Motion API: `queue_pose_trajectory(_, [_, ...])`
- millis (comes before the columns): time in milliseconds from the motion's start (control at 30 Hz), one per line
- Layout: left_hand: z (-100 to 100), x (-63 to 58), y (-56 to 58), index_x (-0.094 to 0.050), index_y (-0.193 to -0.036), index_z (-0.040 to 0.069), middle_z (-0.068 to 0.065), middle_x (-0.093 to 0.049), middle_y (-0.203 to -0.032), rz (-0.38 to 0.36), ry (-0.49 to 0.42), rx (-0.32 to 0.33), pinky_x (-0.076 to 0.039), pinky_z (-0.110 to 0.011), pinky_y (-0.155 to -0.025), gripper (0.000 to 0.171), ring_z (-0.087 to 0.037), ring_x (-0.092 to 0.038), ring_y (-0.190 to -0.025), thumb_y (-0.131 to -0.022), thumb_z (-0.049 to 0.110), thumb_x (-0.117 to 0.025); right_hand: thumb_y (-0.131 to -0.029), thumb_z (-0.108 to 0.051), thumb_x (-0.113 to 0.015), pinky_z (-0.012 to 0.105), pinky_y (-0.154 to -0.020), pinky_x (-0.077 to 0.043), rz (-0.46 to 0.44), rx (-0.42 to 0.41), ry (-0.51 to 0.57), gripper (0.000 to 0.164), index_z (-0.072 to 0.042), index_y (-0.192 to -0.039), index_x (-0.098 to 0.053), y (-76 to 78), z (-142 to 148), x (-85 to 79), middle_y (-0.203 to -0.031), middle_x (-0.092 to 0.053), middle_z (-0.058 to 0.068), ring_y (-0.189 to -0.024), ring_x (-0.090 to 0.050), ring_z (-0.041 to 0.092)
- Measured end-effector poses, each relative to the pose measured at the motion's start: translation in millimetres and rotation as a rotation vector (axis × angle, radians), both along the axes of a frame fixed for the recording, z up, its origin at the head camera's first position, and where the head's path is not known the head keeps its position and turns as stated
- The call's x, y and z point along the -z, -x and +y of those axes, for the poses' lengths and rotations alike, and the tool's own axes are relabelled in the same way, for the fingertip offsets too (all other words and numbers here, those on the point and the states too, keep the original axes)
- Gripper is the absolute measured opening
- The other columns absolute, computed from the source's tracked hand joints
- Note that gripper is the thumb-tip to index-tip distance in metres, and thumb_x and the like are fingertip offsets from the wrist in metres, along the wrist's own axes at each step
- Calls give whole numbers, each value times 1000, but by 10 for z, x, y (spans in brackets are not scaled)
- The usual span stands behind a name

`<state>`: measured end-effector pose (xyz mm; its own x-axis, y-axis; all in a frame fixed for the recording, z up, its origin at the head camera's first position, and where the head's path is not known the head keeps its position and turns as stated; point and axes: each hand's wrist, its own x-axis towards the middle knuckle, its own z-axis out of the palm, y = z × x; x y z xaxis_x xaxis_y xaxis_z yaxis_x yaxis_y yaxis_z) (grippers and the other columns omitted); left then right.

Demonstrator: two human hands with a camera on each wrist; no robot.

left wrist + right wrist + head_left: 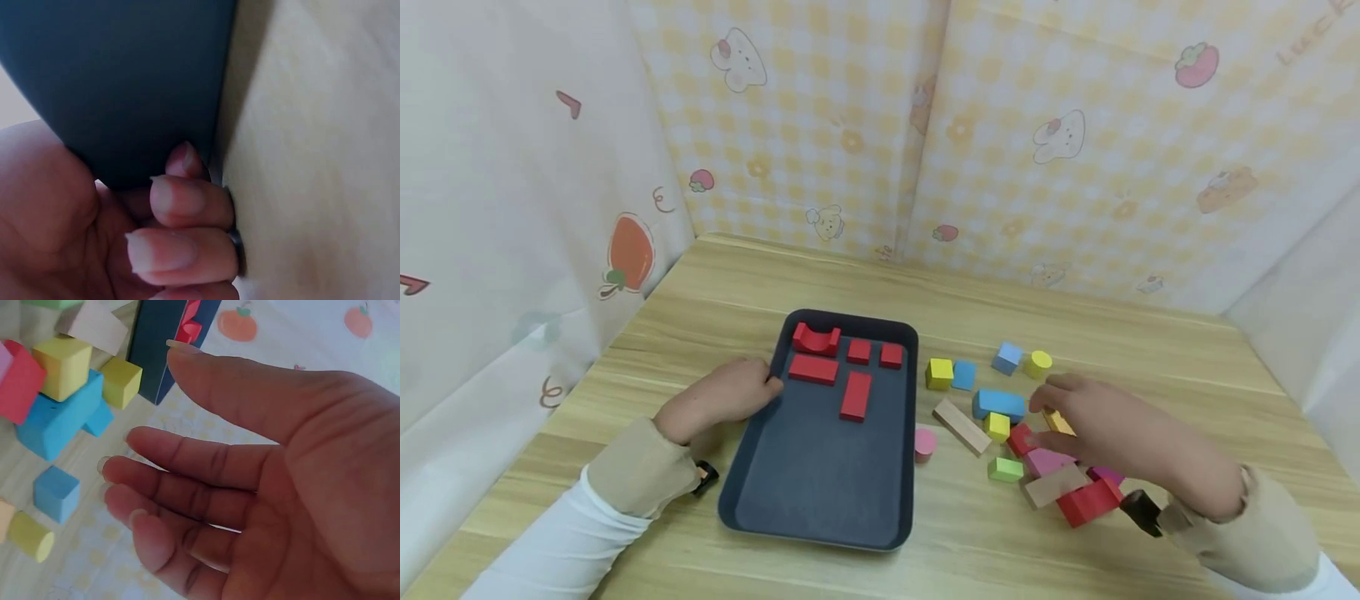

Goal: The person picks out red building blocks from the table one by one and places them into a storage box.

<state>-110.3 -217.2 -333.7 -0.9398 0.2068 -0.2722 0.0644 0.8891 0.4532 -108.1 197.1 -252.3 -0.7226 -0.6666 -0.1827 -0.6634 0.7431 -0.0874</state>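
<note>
My left hand point(726, 398) grips the left side of a dark blue-grey tray point(823, 483), its fingers curled at the tray wall in the left wrist view. Inside the tray's far half lie red blocks: an arch-cut block point(816, 342), a long block point(813, 370), another long block point(855, 397) and two small blocks. Over the loose blocks at the right hovers my right hand point(1108, 429). Its palm shows bare in the right wrist view, thumb apart from loosely bent fingers. Below it are a small red block point(1021, 439), a pink block point(1048, 461) and a larger red block point(1088, 502).
Between tray and right hand lie a yellow cube point(939, 374), a blue block point(998, 405), a plain wooden strip point(962, 427), a green block point(1005, 470) and a pink round block point(925, 444). A yellow cylinder point(1038, 364) stands farther back. A patterned curtain point(850, 125) borders the table.
</note>
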Motion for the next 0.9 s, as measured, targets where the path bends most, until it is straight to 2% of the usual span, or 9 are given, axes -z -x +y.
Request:
queue_pose_trajectory(167, [-9,-4,-3,-43,-59,13,1,-40,-51,-5,-10,-2,-34,-29,-48,35,-13,-35,-44,-94,19,-39,-76,-33,-72,22,-57,-45,-19,77,-14,30,-12,-95,-60,-138,157,113,-84,-53,-6,-65,-45,6])
queue_pose_trajectory(433, [-11,-17,-3,-43,-58,13,1,-39,-50,-8,-6,8,-35,-29,-48,36,-13,-35,-43,-94,19,-39,-75,-43,-70,26,-53,-37,-64,295,-111,37,-10,-82,-56,-328,309,328,-69,-43,-1,-62,-39,13])
queue_pose_trajectory(633, [-8,-25,4,-43,-60,12,-1,-40,-52,2,-4,16,-34,-29,-49,35,-14,-36,-44,-94,19,-39,-70,-59,-65,27,-52,-38,-17,328,-129,53,-8,-76,-53,-446,405,407,-63,-43,-1,-56,-39,13])
queue_pose_trajectory(767, [-6,-27,3,-43,-59,12,0,-41,-51,8,2,17,-35,-29,-49,36,-14,-36,-43,-94,19,-39,-67,-63,-64,27,-49,-35,-67,412,-123,53,-12,-66,-50,-489,379,434,-58,-42,0,-52,-38,14])
queue_pose_trajectory(900, [1,-26,3,-43,-58,12,0,-40,-49,0,4,16,-35,-29,-48,37,-14,-36,-41,-94,19,-39,-70,-54,-68,27,-49,-35,-89,439,-143,44,-14,-65,-51,-486,358,471,-57,-42,1,-51,-38,14])
